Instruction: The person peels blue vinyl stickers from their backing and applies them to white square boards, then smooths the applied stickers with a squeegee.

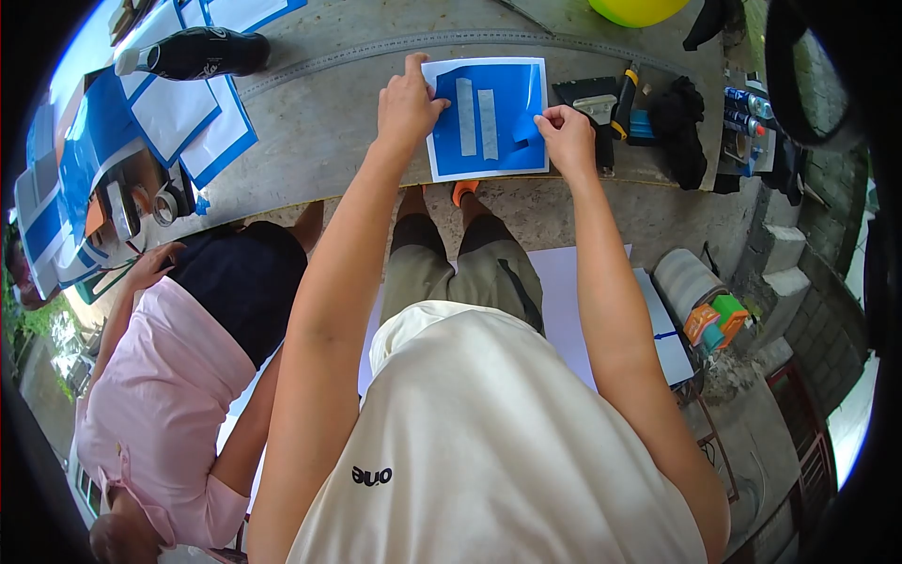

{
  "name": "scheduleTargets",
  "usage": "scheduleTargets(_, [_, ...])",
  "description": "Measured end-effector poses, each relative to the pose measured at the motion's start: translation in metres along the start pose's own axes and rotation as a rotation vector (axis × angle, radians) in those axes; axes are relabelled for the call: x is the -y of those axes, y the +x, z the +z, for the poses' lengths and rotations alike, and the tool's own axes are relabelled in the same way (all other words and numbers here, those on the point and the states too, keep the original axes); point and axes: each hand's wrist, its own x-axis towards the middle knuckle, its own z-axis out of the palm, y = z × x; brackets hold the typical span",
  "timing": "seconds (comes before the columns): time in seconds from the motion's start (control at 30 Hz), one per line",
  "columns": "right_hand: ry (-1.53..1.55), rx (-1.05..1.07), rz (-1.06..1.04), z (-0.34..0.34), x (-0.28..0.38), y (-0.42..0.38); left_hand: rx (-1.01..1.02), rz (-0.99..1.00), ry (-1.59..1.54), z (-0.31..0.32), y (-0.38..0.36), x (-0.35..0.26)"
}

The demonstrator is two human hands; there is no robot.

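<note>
A square blue sheet with a white border [512, 103] lies at the table's front edge. Two pale tape strips [489, 124] run down its blue face, and a small dark slot-like mark shows near its right side. My left hand [407, 108] grips the upper left edge, thumb on the face and fingers at the border. At the right edge, the thumb and fingers of my right hand [568, 143] are pinched together on the blue layer, which looks creased there. How much of it they hold is hidden.
A long metal ruler [413, 39] curves across the table [329, 122]. Right of the sheet lie a black-and-yellow utility knife [625, 103], a scraper [595, 105] and black cloth [676, 122]. Leftward are a dark bottle [211, 54], blue-edged sheets [174, 117], a tape roll [166, 205] and a person in pink [178, 357].
</note>
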Motion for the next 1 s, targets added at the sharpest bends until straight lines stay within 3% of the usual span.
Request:
scheduleTargets(0.23, [0.026,0.004,-0.012,0.001,-0.003,-0.003,-0.002,-0.064,-0.276,-0.005,-0.006,0.006])
scheduleTargets(0.33, [0.023,-0.012,-0.001,0.003,-0.001,-0.003,0.026,0.017,-0.279,-0.010,-0.011,0.005])
scheduleTargets(1.0, [-0.008,-0.020,-0.013,0.002,-0.002,0.000,-0.043,0.024,-0.443,-0.009,-0.028,-0.002])
